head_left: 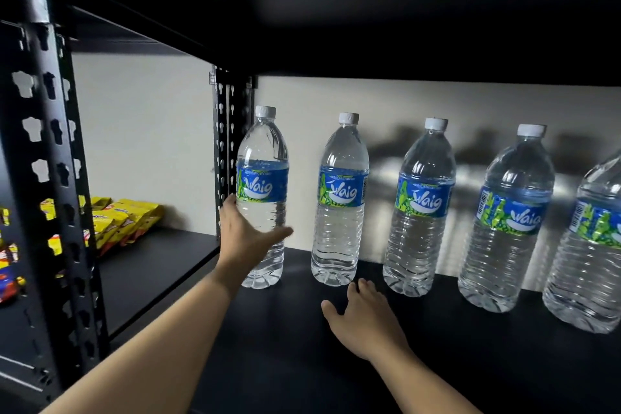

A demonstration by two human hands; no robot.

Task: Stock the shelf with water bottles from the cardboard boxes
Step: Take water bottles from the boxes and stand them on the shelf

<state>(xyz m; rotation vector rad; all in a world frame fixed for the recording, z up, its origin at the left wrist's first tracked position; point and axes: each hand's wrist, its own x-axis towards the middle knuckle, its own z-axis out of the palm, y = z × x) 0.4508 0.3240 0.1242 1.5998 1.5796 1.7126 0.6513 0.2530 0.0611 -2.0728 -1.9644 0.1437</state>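
Water bottles (pixel 341 202) well apart along shelf (pixel 285 346)

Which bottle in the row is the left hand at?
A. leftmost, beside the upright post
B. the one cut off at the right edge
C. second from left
A: the left hand is against the leftmost bottle, its thumb across the bottle's front.

Clear bottles (pixel 341 202) with blue-green labels (pixel 342 190), white caps (pixel 348 118); black shelf (pixel 285 329).
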